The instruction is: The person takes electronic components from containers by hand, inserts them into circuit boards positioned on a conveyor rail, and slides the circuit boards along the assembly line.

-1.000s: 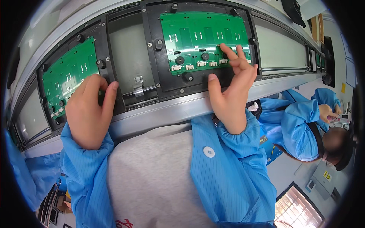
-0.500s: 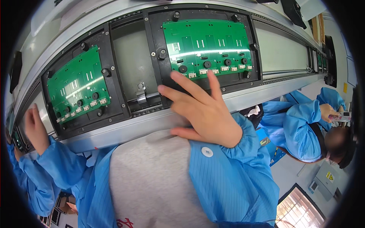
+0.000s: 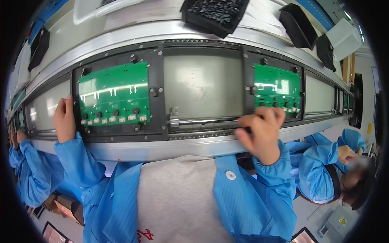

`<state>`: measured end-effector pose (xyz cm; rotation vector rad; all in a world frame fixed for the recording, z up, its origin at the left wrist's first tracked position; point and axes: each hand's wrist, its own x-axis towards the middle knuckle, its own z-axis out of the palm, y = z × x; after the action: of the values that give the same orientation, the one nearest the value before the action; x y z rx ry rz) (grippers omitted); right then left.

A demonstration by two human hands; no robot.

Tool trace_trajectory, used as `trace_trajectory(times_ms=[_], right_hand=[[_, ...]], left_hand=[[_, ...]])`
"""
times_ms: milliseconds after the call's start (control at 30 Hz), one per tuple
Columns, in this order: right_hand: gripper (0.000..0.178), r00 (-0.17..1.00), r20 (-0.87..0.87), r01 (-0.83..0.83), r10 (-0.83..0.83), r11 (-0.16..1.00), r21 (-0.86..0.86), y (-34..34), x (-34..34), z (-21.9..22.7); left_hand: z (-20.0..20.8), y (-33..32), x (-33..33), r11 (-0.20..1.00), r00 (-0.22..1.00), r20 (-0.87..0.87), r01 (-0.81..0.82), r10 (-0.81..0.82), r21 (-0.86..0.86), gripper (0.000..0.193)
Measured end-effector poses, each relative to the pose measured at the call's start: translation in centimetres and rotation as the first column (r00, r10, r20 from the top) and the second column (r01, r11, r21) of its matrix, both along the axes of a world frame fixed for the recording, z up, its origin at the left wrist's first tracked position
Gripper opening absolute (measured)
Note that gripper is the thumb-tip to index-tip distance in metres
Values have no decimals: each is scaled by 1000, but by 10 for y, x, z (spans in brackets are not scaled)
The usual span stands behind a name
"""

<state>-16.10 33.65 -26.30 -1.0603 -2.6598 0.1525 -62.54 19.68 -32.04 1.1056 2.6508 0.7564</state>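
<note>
From my remote post I look down on a long conveyor (image 3: 198,150) running left to right. Its left black carrier (image 3: 156,111) bears a green circuit board (image 3: 113,95) with white connectors (image 3: 132,117) lined along the near edge. The person's left hand (image 3: 65,120) stands at that carrier's left edge, fingers together. The right hand (image 3: 261,131), slightly blurred, curls over the near left corner of the right black carrier (image 3: 248,101), fingertips by the near edge of a second green board (image 3: 277,85); I cannot tell whether it holds anything. Beyond the conveyor's far edge sits a black tray (image 3: 198,27) of small dark parts (image 3: 216,10).
</note>
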Motion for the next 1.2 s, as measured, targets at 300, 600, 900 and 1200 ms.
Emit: trace_trajectory(times_ms=[300, 600, 900, 1200], right_hand=[[10, 642, -339, 688, -688, 712, -141, 69, 183, -11], [14, 459, -204, 889, -865, 443, 118, 118, 267, -17], [12, 786, -488, 420, -380, 907, -30, 80, 22, 45], [14, 872, 478, 335, -103, 838, -431, 58, -127, 73]], left_hand=[[-29, -14, -7, 993, 994, 40, 94, -97, 73, 34], [16, -12, 5, 994, 995, 25, 101, -100, -41, 35], [68, 26, 78, 931, 940, -63, 321, -335, -172, 27], [110, 52, 77, 858, 780, 369, 409, -506, 311, 20]])
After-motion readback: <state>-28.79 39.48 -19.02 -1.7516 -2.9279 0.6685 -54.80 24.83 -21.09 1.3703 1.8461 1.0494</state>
